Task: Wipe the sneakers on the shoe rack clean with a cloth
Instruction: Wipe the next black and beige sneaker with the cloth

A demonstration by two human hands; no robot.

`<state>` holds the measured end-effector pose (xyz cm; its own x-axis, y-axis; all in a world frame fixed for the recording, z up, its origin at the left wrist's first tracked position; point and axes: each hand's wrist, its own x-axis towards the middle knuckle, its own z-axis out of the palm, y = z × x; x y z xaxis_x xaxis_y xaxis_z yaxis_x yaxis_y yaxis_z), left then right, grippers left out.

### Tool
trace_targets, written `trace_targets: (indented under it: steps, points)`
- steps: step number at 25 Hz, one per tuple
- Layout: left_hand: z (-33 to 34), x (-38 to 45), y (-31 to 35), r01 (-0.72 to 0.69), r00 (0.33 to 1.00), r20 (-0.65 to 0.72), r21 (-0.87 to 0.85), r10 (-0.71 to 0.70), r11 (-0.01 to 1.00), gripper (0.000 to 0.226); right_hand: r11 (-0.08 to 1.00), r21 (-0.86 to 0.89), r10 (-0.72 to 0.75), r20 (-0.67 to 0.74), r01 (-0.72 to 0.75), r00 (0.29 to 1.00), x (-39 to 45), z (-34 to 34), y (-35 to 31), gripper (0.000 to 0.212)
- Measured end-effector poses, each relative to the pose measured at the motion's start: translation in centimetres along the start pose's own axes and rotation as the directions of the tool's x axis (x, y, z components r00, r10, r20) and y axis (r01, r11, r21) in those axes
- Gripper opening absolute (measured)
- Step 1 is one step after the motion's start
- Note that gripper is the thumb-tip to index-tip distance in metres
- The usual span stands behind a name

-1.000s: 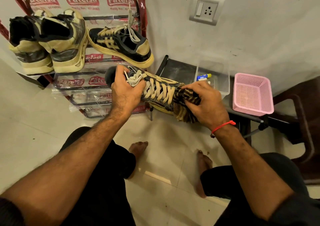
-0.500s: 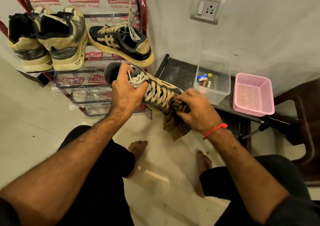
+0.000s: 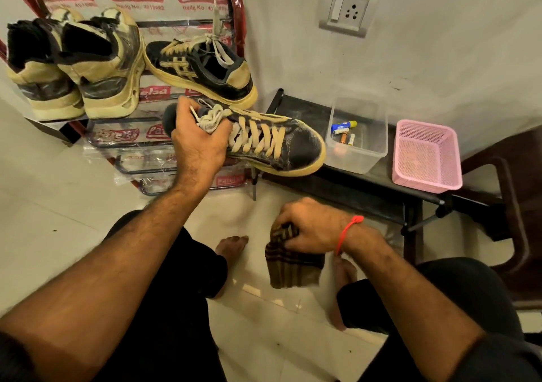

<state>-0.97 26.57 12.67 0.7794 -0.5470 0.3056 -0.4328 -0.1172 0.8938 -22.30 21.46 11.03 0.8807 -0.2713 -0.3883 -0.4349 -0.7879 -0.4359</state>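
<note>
One black sneaker (image 3: 272, 144) is gripped at its laced throat by the left hand (image 3: 199, 144), toe pointing right, in the air. Well below it, the right hand (image 3: 311, 229) clutches the striped cloth (image 3: 290, 261), which hangs down.

There is just one view, from a camera worn on the person's head. It looks forward and down, so both arms reach up from the bottom edge into the middle. The left hand (image 3: 199, 144) and the right hand (image 3: 308, 229) are close to the camera and look big. The wide lens bends things at the sides. Right below, you see the person's knees and bare feet on the pale tile floor (image 3: 58, 205). Farther off, at the top left, stands the shoe rack (image 3: 234, 15). The wall with a switch and socket plate (image 3: 347, 9) fills the top right. A pink basket (image 3: 425, 159) sits near the right edge.
</note>
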Motion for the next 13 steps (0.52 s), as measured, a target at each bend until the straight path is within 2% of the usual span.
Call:
trace_targets:
  steps: [2, 3, 4, 6, 7, 8, 9, 11, 12, 13]
  points:
    - [-0.5, 0.0, -0.5, -0.037, 0.998, 0.048, 0.067, 0.034, 0.997, 0.034, 0.969, 0.245, 0.015, -0.201, 0.036, 0.98, -1.1, -2.0, 1.0, 0.024]
    - [-0.6, -0.2, -0.9, -0.049, 0.996, 0.082, 0.102, 0.041, 0.994, 0.034, 0.933, 0.35, 0.047, -0.343, 0.081, 0.938, -1.7, -3.1, 1.5, 0.022]
    - [-0.6, -0.4, -1.1, -0.044, 0.994, 0.108, 0.12, 0.031, 0.992, 0.034, 0.903, 0.408, 0.102, -0.5, 0.131, 0.86, -2.2, -3.9, 2.0, 0.021]
    - [-0.4, -0.6, -1.3, -0.005, 0.99, 0.139, 0.119, -0.012, 0.993, 0.034, 0.894, 0.406, 0.218, -0.764, 0.19, 0.608, -2.3, -4.4, 2.9, 0.024]
    - [-0.3, -0.7, -1.1, 0.01, 0.988, 0.15, 0.111, -0.027, 0.994, 0.034, 0.91, 0.377, 0.248, -0.829, 0.174, 0.501, -2.0, -4.2, 3.0, 0.029]
    - [-0.2, -0.8, -0.9, 0.016, 0.987, 0.156, 0.101, -0.032, 0.995, 0.035, 0.931, 0.342, 0.25, -0.854, 0.129, 0.457, -1.5, -3.7, 3.0, 0.033]
    - [0.0, -0.9, -0.7, 0.018, 0.986, 0.161, 0.095, -0.033, 0.995, 0.035, 0.947, 0.312, 0.236, -0.839, 0.078, 0.49, -1.1, -3.2, 3.0, 0.038]
    - [0.3, -1.0, -0.3, 0.025, 0.986, 0.161, 0.098, -0.041, 0.995, 0.034, 0.966, 0.255, 0.21, -0.701, -0.035, 0.682, -0.6, -2.2, 3.0, 0.049]
    - [0.4, -1.0, -0.3, 0.037, 0.986, 0.159, 0.103, -0.053, 0.994, 0.034, 0.976, 0.199, 0.191, -0.622, -0.082, 0.76, -0.4, -1.6, 3.1, 0.058]
    - [0.4, -0.9, -0.2, 0.054, 0.985, 0.156, 0.104, -0.07, 0.993, 0.033, 0.985, 0.125, 0.167, -0.569, -0.116, 0.805, -0.3, -1.1, 3.2, 0.066]
